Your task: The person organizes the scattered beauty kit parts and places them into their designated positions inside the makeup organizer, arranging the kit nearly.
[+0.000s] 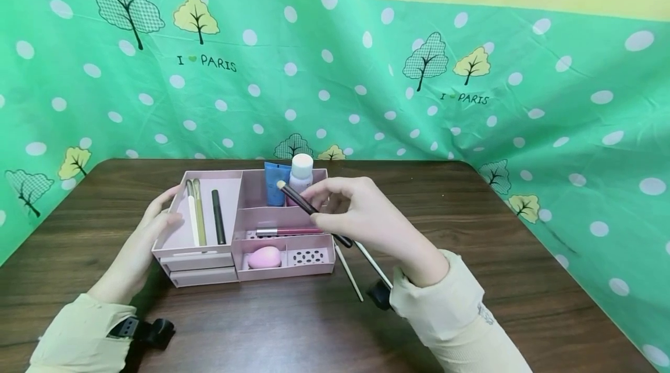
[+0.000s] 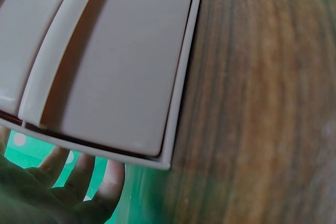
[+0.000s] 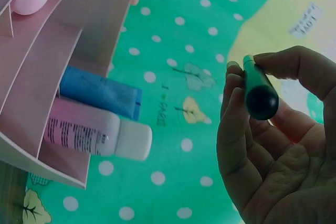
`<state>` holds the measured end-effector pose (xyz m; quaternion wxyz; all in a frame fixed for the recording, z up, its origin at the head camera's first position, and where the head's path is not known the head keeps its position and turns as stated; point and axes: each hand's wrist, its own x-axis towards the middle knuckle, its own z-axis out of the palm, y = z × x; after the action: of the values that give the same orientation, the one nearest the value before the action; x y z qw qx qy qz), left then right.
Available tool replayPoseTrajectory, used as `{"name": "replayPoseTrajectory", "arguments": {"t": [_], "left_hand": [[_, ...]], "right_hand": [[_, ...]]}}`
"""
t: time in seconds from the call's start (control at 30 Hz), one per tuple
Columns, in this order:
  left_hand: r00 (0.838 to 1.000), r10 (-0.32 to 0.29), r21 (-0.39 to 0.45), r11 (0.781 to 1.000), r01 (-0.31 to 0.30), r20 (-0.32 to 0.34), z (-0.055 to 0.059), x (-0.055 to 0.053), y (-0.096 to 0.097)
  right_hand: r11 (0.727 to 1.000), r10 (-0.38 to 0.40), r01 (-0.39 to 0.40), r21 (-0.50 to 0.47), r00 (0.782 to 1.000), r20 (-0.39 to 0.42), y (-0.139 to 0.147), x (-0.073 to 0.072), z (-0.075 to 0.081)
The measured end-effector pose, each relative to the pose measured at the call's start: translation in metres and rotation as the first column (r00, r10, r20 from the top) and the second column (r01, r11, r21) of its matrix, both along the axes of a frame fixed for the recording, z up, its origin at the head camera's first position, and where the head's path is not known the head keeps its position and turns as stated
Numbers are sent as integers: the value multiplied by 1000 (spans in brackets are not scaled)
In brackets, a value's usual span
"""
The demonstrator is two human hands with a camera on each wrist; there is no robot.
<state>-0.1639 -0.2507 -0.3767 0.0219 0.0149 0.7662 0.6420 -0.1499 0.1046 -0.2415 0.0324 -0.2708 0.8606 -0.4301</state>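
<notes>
My left hand [image 1: 138,245] grips the left wall of a pink desktop organizer [image 1: 196,265], its thumb over the rim and several fingers against the outer side. My right hand [image 1: 366,216] pinches a dark makeup brush [image 1: 303,201] between thumb and fingers. The brush tilts over the organizer's right part, its tan tip up and left; its black round end faces the right wrist view. Behind it stand a blue tube [image 1: 274,187] and a white-capped bottle [image 1: 301,170] in the back compartment. A red-handled brush [image 1: 293,231] lies in the middle compartment, and a pink makeup sponge [image 1: 264,257] in the front one.
The organizer's left tray holds a white stick [image 1: 192,216], an olive one [image 1: 199,213] and a black pen-like stick [image 1: 217,216]. Two thin pale sticks [image 1: 348,274] lie on the dark wooden table [image 1: 272,326] under the right forearm. A green dotted cloth [image 1: 324,70] hangs behind.
</notes>
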Motion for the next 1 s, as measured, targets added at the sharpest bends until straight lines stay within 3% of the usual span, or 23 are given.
{"name": "replayPoseTrajectory", "arguments": {"t": [0.23,0.43,0.8,1.0], "left_hand": [[1000,-1,7,1000,1,20,1,0,2],[1000,2,0,1000,-2,12,2,0,2],[1000,13,4,1000,-13,5,2,0,1],[1000,14,15,1000,-14,8,4,0,2]], "right_hand": [[990,71,-65,126,996,-48,-27,-16,7],[970,95,-76,230,993,-74,-49,-27,17],[948,170,-144,283,983,-66,-91,-44,22],[940,209,-203,274,978,8,-108,-51,23]]}}
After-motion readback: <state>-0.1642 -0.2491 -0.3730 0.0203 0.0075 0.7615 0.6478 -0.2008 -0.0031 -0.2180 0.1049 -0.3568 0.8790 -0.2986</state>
